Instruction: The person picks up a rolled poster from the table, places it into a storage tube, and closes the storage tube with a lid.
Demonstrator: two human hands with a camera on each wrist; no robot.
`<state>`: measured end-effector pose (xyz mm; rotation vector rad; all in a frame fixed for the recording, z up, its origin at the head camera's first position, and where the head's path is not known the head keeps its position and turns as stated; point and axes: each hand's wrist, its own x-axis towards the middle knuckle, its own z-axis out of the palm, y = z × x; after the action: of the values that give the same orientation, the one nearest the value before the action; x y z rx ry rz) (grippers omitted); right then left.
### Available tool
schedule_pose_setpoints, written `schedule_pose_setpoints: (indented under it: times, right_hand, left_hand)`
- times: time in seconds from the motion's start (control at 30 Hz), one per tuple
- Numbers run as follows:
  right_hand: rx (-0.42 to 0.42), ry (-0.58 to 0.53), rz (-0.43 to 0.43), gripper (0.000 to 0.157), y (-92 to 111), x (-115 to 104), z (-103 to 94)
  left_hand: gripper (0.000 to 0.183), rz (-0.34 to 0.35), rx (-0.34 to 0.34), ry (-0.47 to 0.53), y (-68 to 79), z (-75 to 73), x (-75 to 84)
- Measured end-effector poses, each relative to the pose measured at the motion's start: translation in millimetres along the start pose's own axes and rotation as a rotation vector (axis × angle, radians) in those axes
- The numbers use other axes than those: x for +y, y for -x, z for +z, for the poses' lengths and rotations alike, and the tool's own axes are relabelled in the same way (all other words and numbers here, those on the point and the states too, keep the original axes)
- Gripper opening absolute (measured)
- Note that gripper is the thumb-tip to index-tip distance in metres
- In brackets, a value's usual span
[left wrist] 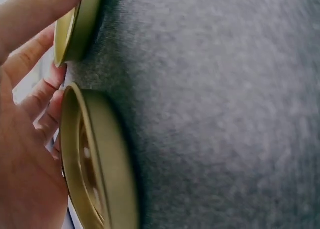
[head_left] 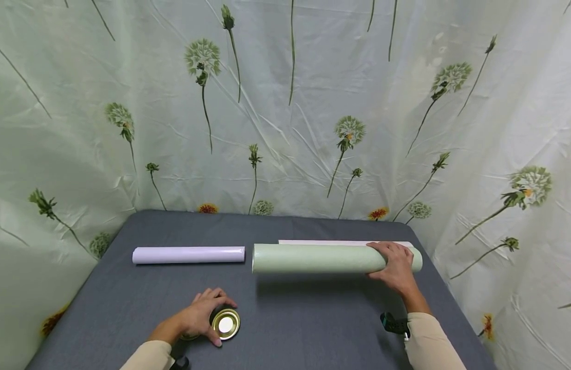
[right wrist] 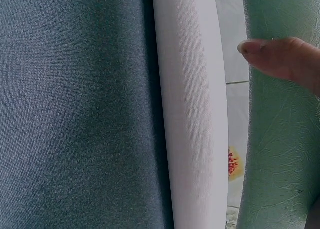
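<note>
My right hand (head_left: 396, 267) grips a pale green roll (head_left: 313, 258) near its right end, thumb on the near side and fingers over the top. The roll is held above the table, with a shadow beneath it. In the right wrist view, the thumb (right wrist: 280, 59) lies against the green roll (right wrist: 280, 154), apart from a whitish roll (right wrist: 195, 109). My left hand (head_left: 202, 316) holds a gold jar lid (head_left: 226, 324) between thumb and fingers, low at the table. A second gold lid (left wrist: 117, 164) lies below the palm in the left wrist view, mostly hidden in the head view.
A lilac roll (head_left: 188, 255) lies at the left back of the grey cloth-covered table (head_left: 304, 329). The whitish roll's edge (head_left: 322, 242) shows behind the green one. A curtain with dandelion prints (head_left: 285, 103) hangs behind the table and along its sides.
</note>
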<state>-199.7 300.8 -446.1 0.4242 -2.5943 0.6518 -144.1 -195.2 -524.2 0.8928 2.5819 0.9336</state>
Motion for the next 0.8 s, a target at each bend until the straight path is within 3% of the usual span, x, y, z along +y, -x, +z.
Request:
schedule_pose_setpoints:
  times: [0.27,0.8]
  right_hand:
    - [0.018,0.002,-0.017,0.073,0.7,2.8,1.1]
    - [0.002,-0.001,-0.032,0.073,-0.2,5.3,1.0]
  left_hand:
    - [0.064,0.015,0.062,-0.029,0.6,3.6,-1.6]
    - [0.059,0.025,0.115,-0.104,-4.5,9.3,1.0]
